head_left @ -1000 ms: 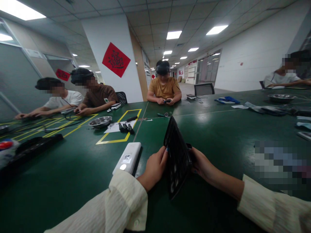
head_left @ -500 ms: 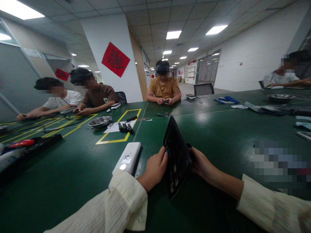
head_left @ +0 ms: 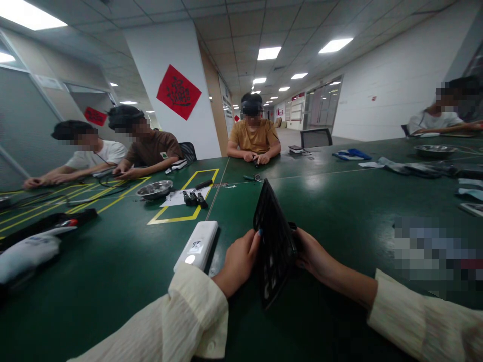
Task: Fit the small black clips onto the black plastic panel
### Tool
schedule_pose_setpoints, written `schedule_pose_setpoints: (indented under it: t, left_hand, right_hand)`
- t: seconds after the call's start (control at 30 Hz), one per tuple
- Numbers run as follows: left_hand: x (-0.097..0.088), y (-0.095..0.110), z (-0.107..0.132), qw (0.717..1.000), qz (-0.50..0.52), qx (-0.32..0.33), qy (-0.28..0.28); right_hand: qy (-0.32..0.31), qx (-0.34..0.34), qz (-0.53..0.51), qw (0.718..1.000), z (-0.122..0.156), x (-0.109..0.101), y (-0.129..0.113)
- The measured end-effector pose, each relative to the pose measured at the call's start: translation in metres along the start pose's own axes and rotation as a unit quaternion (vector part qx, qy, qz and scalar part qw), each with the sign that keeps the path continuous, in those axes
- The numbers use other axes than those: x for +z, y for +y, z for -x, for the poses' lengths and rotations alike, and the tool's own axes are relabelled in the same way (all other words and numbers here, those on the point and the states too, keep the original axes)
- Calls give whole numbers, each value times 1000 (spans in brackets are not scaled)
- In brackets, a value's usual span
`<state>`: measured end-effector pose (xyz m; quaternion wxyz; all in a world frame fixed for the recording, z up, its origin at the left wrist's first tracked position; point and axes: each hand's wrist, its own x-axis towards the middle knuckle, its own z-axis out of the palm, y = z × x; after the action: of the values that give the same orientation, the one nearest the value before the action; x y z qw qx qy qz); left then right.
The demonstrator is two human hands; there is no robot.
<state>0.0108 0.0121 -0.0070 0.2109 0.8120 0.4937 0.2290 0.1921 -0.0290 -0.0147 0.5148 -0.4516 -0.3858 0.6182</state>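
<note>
A: Your left hand (head_left: 240,256) is closed around the left edge of a black panel (head_left: 274,246), thumb against the face you can see. Your right hand (head_left: 315,254) is half curled at the opposite edge and has hold there too; its fingertips are hidden, so I cannot tell how firmly they press.

B: Where is it before you?

A: Between your hands, over the part of the green table (head_left: 339,201) nearest you. The near edge is out of view, and whether the lower corner touches the table is unclear.

B: Why both your hands?

A: Probably to steady it upright while leaving most of that face uncovered.

B: Which way does it point?

A: Its upper corner points up and toward the table's far edge, where a person (head_left: 253,138) sits. As you see it, the long axis runs steeply down from that corner; the slanted view leaves its true proportions uncertain. A white device (head_left: 202,234) lies beside your left wrist, partly hidden by your sleeve (head_left: 196,301), perhaps placed for easy reach.
</note>
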Motion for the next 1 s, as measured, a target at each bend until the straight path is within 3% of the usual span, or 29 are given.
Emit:
schedule_pose_setpoints:
  t: [0.47,1.0]
  left_hand:
    - [-7,6,1,981,-191,15,-32]
    - [-7,7,5,982,-183,7,-44]
  right_hand:
    - [3,2,-5,1000,-3,-2,3]
    - [14,18,-21,1000,-5,-3,4]
